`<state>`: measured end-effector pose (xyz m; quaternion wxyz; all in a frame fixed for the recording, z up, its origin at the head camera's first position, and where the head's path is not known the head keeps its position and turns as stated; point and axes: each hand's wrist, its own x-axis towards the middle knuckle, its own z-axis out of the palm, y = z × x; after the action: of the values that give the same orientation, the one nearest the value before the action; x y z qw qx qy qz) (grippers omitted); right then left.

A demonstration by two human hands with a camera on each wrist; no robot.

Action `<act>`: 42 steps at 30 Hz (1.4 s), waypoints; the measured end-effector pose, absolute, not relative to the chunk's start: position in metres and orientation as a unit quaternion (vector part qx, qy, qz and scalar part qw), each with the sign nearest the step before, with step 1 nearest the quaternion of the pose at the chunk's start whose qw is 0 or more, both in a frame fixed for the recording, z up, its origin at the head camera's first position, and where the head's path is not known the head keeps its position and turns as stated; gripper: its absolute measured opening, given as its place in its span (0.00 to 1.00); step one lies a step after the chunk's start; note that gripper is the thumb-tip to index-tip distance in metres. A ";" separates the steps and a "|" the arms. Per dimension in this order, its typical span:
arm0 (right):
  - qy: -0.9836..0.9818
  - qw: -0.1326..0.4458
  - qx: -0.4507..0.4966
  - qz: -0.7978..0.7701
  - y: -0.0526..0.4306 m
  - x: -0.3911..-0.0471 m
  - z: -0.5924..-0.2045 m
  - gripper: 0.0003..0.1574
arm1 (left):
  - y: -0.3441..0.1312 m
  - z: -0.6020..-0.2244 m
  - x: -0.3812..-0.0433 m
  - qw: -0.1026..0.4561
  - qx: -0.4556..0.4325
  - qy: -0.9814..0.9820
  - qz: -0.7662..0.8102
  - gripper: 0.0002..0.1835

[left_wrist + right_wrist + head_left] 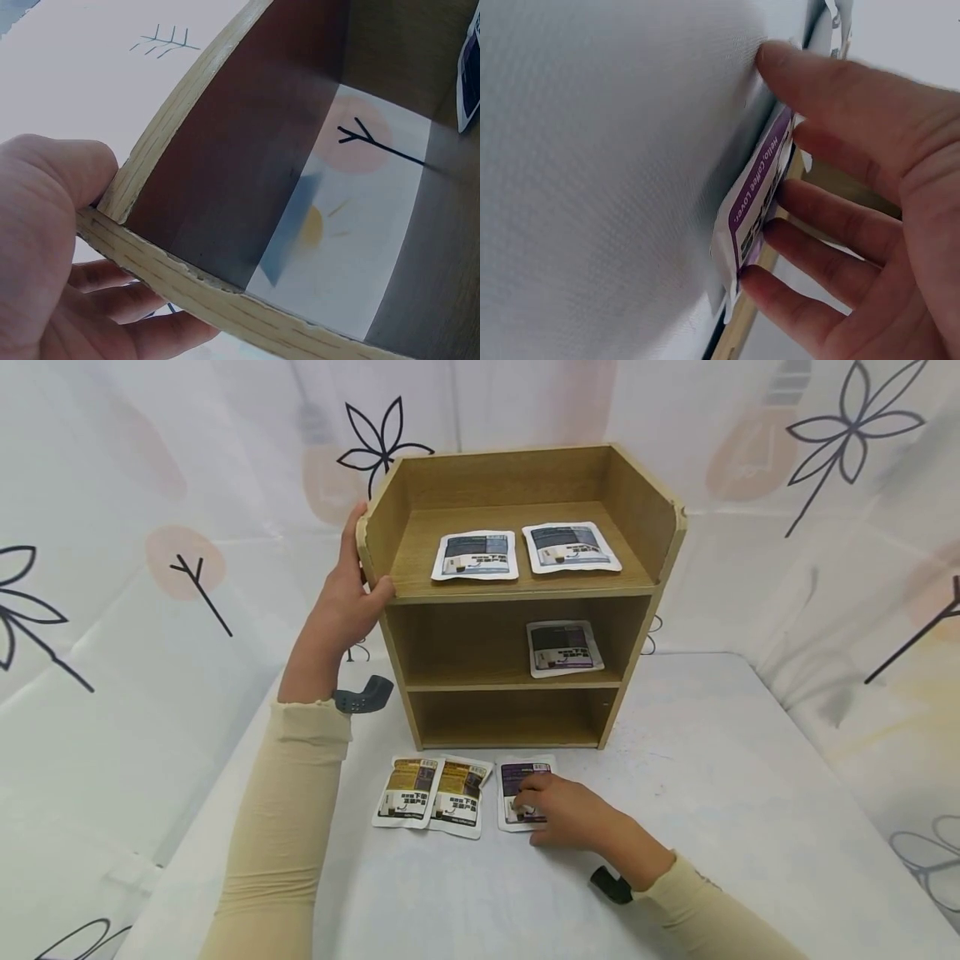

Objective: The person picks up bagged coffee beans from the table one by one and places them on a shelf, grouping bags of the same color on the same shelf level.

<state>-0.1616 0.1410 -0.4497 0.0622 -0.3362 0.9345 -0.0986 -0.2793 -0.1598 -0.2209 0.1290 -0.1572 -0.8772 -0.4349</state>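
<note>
My left hand (pixel 347 597) grips the left side wall of a small wooden shelf (pixel 525 597), thumb inside and fingers outside; in the left wrist view the thumb (pixel 82 161) lies at a corner of the wood. On the table before the shelf lies a purple-labelled coffee packet (pixel 508 777). My right hand (pixel 573 814) is over its right part, and in the right wrist view fingertips (pixel 780 232) touch the packet's face while the thumb (pixel 802 71) is apart from them at the cloth. Two yellow-brown packets (pixel 407 789) (pixel 457 793) overlap to the left.
Two blue-labelled packets (pixel 476 556) (pixel 570 547) lie on the shelf's top level. Another purple-trimmed packet (pixel 564 648) is at the right of the middle level. A white cloth (pixel 697 760) covers the table, and patterned curtains (pixel 750 510) hang behind and at both sides.
</note>
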 end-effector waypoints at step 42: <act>0.884 -0.209 -0.404 -0.103 0.151 -0.155 -0.416 0.11 | -0.160 -0.220 -0.279 0.131 -0.158 -0.879 -0.430 0.47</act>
<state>-0.1553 0.1506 -0.4160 -0.2095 -0.4044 0.8843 -0.1027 -0.2790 -0.1600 -0.2199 0.1305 -0.1585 -0.8789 -0.4305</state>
